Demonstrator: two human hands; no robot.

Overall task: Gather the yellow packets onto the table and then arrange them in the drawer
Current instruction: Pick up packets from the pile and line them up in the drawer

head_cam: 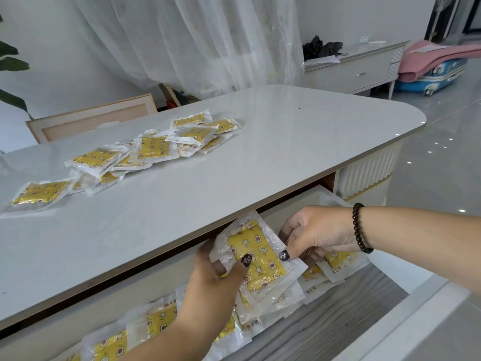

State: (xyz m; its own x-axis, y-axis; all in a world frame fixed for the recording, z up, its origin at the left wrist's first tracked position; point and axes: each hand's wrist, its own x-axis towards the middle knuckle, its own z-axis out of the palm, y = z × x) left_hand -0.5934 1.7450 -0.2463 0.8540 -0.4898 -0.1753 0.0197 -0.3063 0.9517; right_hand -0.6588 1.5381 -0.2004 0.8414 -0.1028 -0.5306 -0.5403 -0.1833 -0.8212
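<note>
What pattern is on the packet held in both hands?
Yellow with stars, moons and flower shapes on the packet, in the head view.

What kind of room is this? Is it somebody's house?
Probably a home, likely a living or dining room. There is a big white table with a drawer, sheer curtains behind it, a low sideboard, and a blue suitcase lying on the shiny floor.

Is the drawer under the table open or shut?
Open: the drawer is pulled out beneath the tabletop, showing yellow packets inside.
</note>
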